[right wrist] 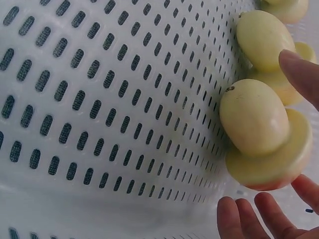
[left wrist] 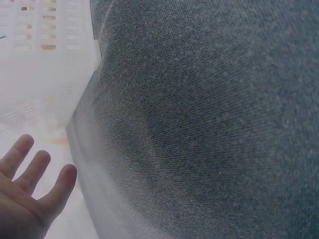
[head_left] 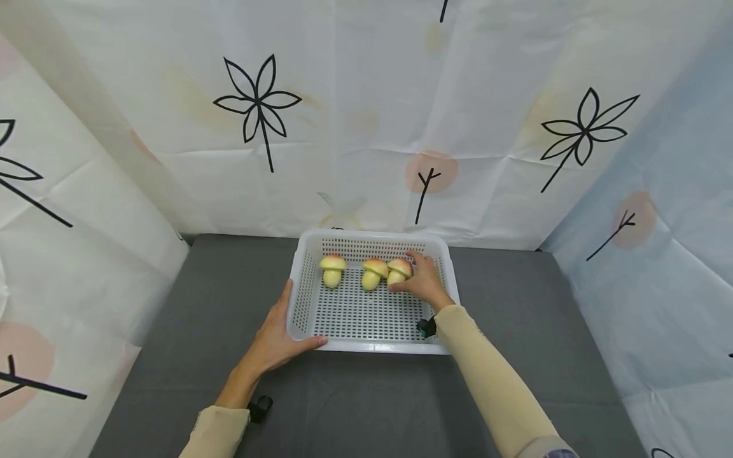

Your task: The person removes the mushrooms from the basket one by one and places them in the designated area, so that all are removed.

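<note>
Three mushrooms in a row along the far side of the white basket [head_left: 298, 299], on the grey table [head_left: 189, 331]. Right hand [head_left: 425, 280] inside the basket, up against the right mushroom [head_left: 399, 270]; from the wrist view, fingertips [right wrist: 239, 219] just under its cap, thumb [right wrist: 301, 74] above, stalk pointing at the camera. Fingers spread loosely round it, touching or barely off, cannot tell which; no firm pinch seen. Middle mushroom [head_left: 373, 272] just beside it, left mushroom [head_left: 332, 270] further along and apart. Left hand [head_left: 277, 340] flat against the basket's near left corner, thumb along the front rim, fingers straight, gripping nothing.
</note>
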Available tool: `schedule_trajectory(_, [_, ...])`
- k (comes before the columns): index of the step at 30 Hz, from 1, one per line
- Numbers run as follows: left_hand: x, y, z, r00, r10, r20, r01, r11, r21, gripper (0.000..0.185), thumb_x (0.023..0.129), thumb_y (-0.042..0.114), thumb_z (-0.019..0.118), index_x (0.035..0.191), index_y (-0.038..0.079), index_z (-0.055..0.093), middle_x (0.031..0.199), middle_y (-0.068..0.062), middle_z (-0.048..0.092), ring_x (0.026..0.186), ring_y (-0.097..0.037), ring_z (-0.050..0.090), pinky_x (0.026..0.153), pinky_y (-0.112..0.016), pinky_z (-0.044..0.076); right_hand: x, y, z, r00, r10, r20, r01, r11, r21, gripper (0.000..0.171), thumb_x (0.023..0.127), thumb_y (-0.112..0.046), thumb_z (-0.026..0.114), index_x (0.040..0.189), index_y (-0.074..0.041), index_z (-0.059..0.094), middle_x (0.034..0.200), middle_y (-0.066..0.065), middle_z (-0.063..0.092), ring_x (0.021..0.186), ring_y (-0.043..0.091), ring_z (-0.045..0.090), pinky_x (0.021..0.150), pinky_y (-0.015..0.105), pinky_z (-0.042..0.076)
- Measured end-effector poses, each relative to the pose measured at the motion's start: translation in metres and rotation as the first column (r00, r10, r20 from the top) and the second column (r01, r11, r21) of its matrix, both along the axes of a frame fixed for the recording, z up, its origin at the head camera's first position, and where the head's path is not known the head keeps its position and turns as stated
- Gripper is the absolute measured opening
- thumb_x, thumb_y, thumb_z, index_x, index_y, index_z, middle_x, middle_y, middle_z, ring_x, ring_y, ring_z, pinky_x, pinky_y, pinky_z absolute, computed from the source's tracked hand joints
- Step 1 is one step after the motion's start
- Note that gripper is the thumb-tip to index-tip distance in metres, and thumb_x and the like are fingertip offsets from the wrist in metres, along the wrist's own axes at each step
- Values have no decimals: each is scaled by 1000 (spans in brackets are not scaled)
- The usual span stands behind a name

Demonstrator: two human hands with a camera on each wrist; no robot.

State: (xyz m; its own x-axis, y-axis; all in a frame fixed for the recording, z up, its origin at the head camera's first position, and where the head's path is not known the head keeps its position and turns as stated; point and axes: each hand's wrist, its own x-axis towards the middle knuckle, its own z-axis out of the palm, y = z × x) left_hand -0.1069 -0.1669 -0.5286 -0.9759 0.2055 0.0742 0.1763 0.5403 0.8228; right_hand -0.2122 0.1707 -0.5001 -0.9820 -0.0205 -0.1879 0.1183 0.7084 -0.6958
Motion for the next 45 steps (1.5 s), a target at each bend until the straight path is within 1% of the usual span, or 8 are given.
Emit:
schedule_trajectory(5, [0, 0, 0, 1000, -2, -2, 2, 1000, 30, 139, 67, 49, 94, 165, 23, -1, 164, -14, 24, 135, -37, 42, 104, -63, 34, -3, -3, -6, 1000, -14, 2, 14, 1000, 6, 101, 71, -26, 95, 153, -8, 40, 138, 23, 45, 123, 38, 48, 104, 53, 40])
schedule_trajectory(13, [0, 0, -1, 1000, 6, 23, -7, 999, 38, 139, 67, 49, 94, 164, 30, -3, 165, -13, 23, 138, -37, 39, 105, -64, 32, -5, -3, -12, 1000, -14, 14, 14, 1000, 26, 99, 68, -22, 96, 150, -7, 43, 135, 22, 46, 120, 38, 49, 102, 53, 41])
schedule_trajectory(17, [0, 0, -1, 1000, 11, 26, -12, 999, 42, 139, 66, 49, 94, 164, 29, -3, 165, -12, 23, 139, -37, 38, 106, -63, 31, -6, -3, -15, 1000, 3, 8, -3, 999, 47, 99, 67, -23, 97, 148, -7, 44, 134, 22, 47, 120, 38, 50, 102, 53, 41])
schedule_trajectory(21, [-1, -1, -1, 1000, 6, 8, -6, 998, 57, 139, 66, 48, 95, 164, 28, -2, 165, -12, 23, 138, -37, 40, 106, -62, 32, -6, -5, -16, 1000, 15, -1, -14, 998, 65, 100, 67, -24, 97, 149, -8, 43, 134, 22, 46, 120, 38, 50, 102, 53, 41])
schedule_trajectory(28, [-2, 0, -3, 1000, -18, 4, 18, 996, 88, 138, 67, 46, 95, 165, 26, -1, 165, -10, 25, 133, -34, 45, 104, -59, 36, -6, -6, -19, 1000, 17, 1, -17, 994, 111, 102, 66, -24, 98, 150, -11, 41, 135, 21, 45, 122, 39, 48, 102, 54, 40])
schedule_trajectory(36, [-2, 2, -2, 999, -32, 2, 31, 991, 133, 138, 67, 43, 96, 165, 27, 0, 164, -8, 26, 132, -34, 46, 104, -59, 36, -7, -6, -16, 1000, 22, -8, -21, 993, 114, 100, 67, -23, 96, 150, -9, 42, 133, 22, 46, 121, 38, 50, 103, 54, 40])
schedule_trajectory(41, [-2, 2, -2, 1000, -23, 15, 21, 992, 121, 138, 68, 44, 95, 165, 25, -1, 165, -10, 24, 133, -34, 46, 104, -59, 36, -7, -4, -10, 999, 31, -18, -29, 998, 57, 99, 72, -21, 94, 153, -6, 39, 136, 24, 44, 120, 39, 51, 102, 54, 42])
schedule_trajectory(45, [-1, 1, -2, 1000, -15, 19, 13, 993, 120, 139, 67, 43, 96, 165, 24, -1, 165, -10, 23, 132, -34, 46, 103, -59, 37, -4, -1, 3, 999, 38, -34, -38, 999, 4, 96, 73, -20, 93, 152, -5, 40, 134, 24, 45, 118, 39, 50, 100, 54, 42])
